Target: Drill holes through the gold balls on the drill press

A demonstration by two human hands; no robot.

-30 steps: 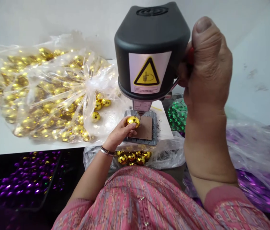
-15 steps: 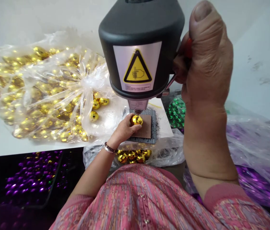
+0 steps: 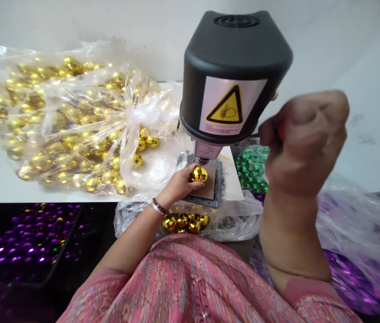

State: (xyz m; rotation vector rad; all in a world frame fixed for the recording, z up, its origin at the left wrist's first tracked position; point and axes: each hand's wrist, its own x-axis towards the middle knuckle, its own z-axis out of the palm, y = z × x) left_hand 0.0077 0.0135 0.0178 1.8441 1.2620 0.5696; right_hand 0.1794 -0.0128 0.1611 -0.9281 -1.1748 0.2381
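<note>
A gold mirrored ball (image 3: pixel 199 174) sits on a brown square pad (image 3: pixel 209 189) on the grey machine base (image 3: pixel 218 184). My left hand (image 3: pixel 180 183) pinches it from the left with thumb and fingers. The tip of a black drill press (image 3: pixel 237 58) with a yellow warning label meets the top of the ball. On the right, my right hand (image 3: pixel 306 139) is wrapped round the red-ended lever of the press; most of the lever is hidden by the fingers.
A clear bag of gold balls (image 3: pixel 72 130) covers much of the white table (image 3: pixel 41 193). Loose gold balls (image 3: pixel 137 160) lie by its mouth. An open bag below the table edge holds gold balls (image 3: pixel 181 220). Green balls (image 3: pixel 252 166) and purple ones (image 3: pixel 351 282) are at the right.
My right hand has moved down and away from the camera, still round the lever. The view has shifted, so the press appears further right. My left hand still grips the ball.
</note>
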